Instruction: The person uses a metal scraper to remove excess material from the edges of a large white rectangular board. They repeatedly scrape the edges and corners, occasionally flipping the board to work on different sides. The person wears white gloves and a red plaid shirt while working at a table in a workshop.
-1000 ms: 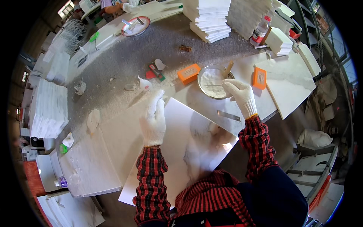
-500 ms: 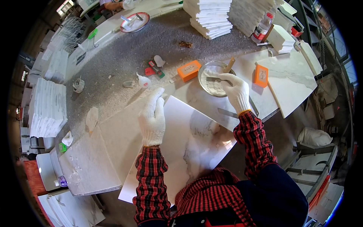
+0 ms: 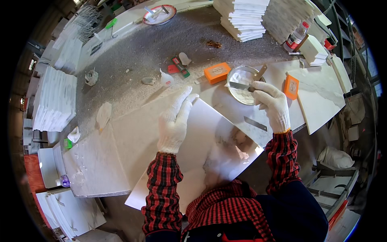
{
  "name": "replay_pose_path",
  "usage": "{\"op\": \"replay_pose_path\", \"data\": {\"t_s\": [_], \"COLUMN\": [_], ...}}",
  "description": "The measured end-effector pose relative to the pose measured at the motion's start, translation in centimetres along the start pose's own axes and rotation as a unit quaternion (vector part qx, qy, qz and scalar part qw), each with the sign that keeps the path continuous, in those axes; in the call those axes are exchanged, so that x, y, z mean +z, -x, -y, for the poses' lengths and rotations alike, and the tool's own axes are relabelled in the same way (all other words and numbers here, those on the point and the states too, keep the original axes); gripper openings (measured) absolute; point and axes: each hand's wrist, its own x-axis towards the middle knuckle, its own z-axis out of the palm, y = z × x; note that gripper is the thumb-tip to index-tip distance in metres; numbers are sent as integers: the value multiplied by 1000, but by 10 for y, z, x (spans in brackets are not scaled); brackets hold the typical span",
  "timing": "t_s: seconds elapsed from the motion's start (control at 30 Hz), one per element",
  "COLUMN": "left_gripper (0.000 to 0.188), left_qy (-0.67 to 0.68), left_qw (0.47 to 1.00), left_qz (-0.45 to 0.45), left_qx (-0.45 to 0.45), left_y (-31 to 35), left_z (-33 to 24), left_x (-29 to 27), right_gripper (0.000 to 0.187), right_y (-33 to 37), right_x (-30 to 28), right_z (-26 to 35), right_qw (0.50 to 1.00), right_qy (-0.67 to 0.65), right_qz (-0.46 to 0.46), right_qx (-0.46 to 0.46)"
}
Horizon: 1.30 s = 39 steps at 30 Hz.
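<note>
A white knitted glove covers my right hand (image 3: 271, 105), which pinches a flat metal scraper blade (image 3: 239, 85) above a round metal bowl (image 3: 229, 92). White paste (image 3: 243, 95) lies in the bowl, and a wooden handle (image 3: 261, 71) leans on its rim. My left hand (image 3: 173, 123), gloved too, lies along the upper left edge of a glossy white marble tile (image 3: 193, 145) with grey-brown veins. Its fingers are stretched toward the tile's far corner; the palm side is hidden. Between tile and bowl lies a second flat metal blade (image 3: 255, 123).
Orange boxes (image 3: 217, 73) (image 3: 291, 87) flank the bowl. Beyond my left hand are a white squeeze bottle (image 3: 166, 78) and a red-green case (image 3: 179, 67). Tile stacks (image 3: 244, 20) (image 3: 55, 99) stand at the back and left, with a capped bottle (image 3: 296, 37) at back right.
My right hand has drawn the scraper up and back toward me, so more of its blade shows over the bowl. The whole view has shifted; my left hand stays at the tile's edge.
</note>
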Motion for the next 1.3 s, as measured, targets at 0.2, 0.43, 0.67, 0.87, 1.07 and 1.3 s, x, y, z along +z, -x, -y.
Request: {"op": "replay_pose_path", "data": {"t_s": [0.2,0.43,0.67,0.87,1.07,1.3], "left_gripper": [38,37,36,44,41,44], "left_qy": [39,26,46,55,29,-10], "left_qw": [999,999,998,995,997,996], "left_qz": [14,31,20,57,51,68], "left_qx": [-20,-25,-23,-56,-46,-64], "left_y": [0,0,0,1,1,2], "left_z": [-2,3,1,-7,-5,-13], "left_x": [2,-5,0,-6,-5,-9], "right_gripper": [30,26,25,25,23,21], "right_y": [10,15,15,19,22,26], "right_x": [25,40,41,43,43,46], "right_z": [20,32,24,31,33,39], "right_qw": [998,996,992,993,991,990], "right_qy": [-4,-15,0,17,51,45], "right_qz": [59,90,95,93,81,80], "right_qx": [8,-14,-79,-69,-91,-105]}}
